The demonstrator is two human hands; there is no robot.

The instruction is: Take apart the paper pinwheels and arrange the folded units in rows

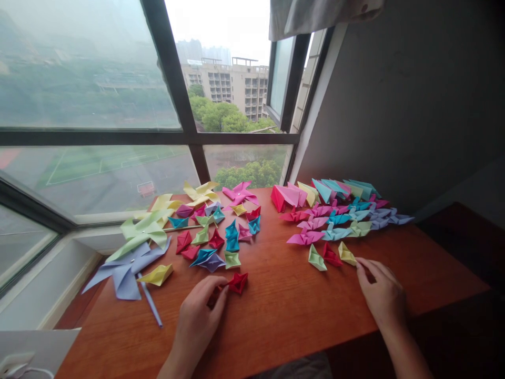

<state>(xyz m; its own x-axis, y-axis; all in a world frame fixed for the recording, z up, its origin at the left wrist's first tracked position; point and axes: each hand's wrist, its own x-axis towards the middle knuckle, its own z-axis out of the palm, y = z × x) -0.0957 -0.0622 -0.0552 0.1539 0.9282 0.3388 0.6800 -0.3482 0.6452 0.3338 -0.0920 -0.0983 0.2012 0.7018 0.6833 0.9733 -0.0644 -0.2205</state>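
Note:
My left hand (203,310) pinches one end of a red paper boat (238,283) at the table's front left. On the right, the thumb and fingertips of my right hand (381,289) close on the near corner of a yellow paper boat (346,254). Beside that one, to its left, sit another red paper boat (332,255) and a pale green paper boat (316,258). Behind my left hand lies a loose cluster of folded boats in several colours, among them a blue boat (232,236) and a purple boat (213,261).
Paper pinwheels, such as a lavender pinwheel (128,268) and a pink pinwheel (240,195), line the left and back of the wooden table (284,321). Rows of paper cranes (311,237) and paper planes (294,196) stand at back right. Windows rise behind.

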